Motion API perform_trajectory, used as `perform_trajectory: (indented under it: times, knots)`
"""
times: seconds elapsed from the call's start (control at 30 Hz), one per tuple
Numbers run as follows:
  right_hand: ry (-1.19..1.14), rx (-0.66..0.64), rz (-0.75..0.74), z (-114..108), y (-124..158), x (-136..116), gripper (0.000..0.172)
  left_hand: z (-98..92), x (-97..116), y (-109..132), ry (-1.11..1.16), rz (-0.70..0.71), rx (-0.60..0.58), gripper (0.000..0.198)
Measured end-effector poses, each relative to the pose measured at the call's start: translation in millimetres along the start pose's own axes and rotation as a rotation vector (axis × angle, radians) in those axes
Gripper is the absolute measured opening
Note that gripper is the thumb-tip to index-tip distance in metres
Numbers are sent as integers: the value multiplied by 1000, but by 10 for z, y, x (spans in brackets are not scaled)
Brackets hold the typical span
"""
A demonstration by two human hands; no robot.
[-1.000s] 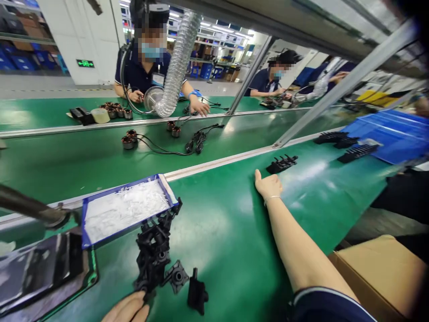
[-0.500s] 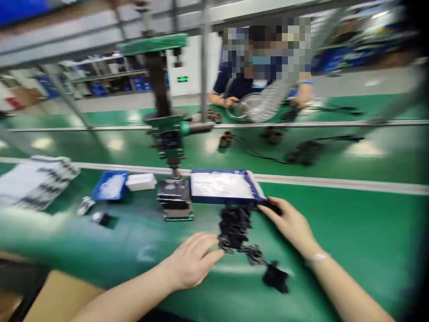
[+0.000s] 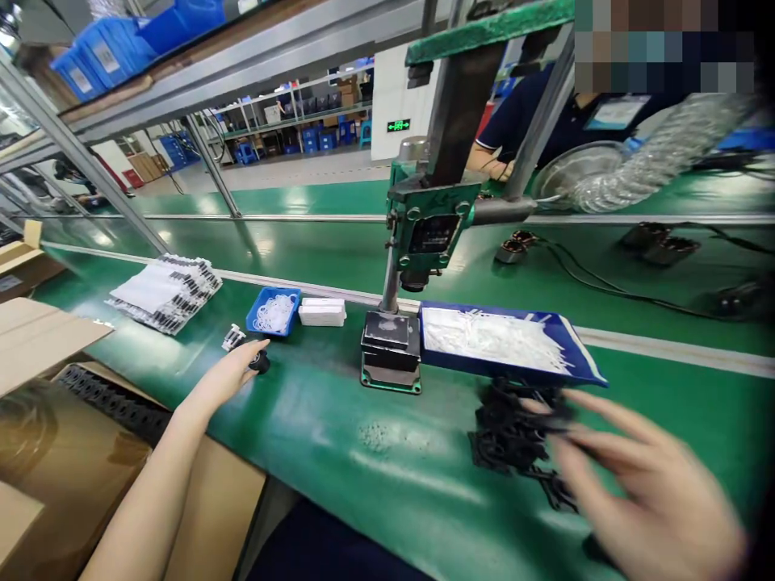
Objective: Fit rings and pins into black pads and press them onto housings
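Reaching out at the left, my left hand (image 3: 233,371) has its fingers closed round a small black round part (image 3: 260,361) on the green bench. Beside it lies a small white-and-black part (image 3: 233,337). My right hand (image 3: 642,476), smeared by motion, is over a heap of black plastic parts (image 3: 505,428). A dark piece (image 3: 560,417) shows between its thumb and fingers. Between the hands stands a green hand press (image 3: 433,230) with a black block (image 3: 391,335) on its base.
A blue tray of white strips (image 3: 490,335) sits right of the press. Leftward are a white box (image 3: 322,312), a blue bin of white rings (image 3: 274,313) and stacked white parts (image 3: 166,292). Cardboard boxes (image 3: 206,508) stand at lower left. A co-worker (image 3: 526,121) sits across the bench.
My left hand has gone from the black heap leftward to the small black round part. My right hand has moved from the tray's corner to the heap. The view has swung left.
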State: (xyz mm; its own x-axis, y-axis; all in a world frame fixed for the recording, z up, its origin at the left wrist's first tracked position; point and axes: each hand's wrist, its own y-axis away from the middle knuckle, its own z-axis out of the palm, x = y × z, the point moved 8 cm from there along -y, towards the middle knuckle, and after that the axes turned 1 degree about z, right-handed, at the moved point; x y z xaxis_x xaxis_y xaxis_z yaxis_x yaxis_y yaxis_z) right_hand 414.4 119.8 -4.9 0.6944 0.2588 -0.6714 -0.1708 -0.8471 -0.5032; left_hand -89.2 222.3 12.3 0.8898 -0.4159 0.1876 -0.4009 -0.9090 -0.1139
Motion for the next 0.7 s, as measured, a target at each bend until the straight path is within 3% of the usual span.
perform_trajectory:
  times: [0.1, 0.2, 0.33, 0.47, 0.53, 0.7]
  knots:
    - [-40, -320, -333, 618, 379, -587, 16, 84, 65, -78, 30, 35, -30, 44]
    - [-25, -511, -415, 1009, 677, -825, 19, 244, 401, -114, 120, 90, -9, 51]
    - [-85, -554, -378, 1052, 814, -902, 8, 581, 1189, -40, 419, 164, -11, 53]
    - [-130, -511, -138, 1049, 778, -807, 31, 918, 1840, 71, 798, 153, -93, 59]
    - [-131, -506, -68, 1116, 769, -771, 33, 1022, 1961, 116, 929, 113, -108, 65]
    - [-210, -478, 7, 1176, 646, -679, 8, 1133, 1959, 174, 979, 92, -122, 72]
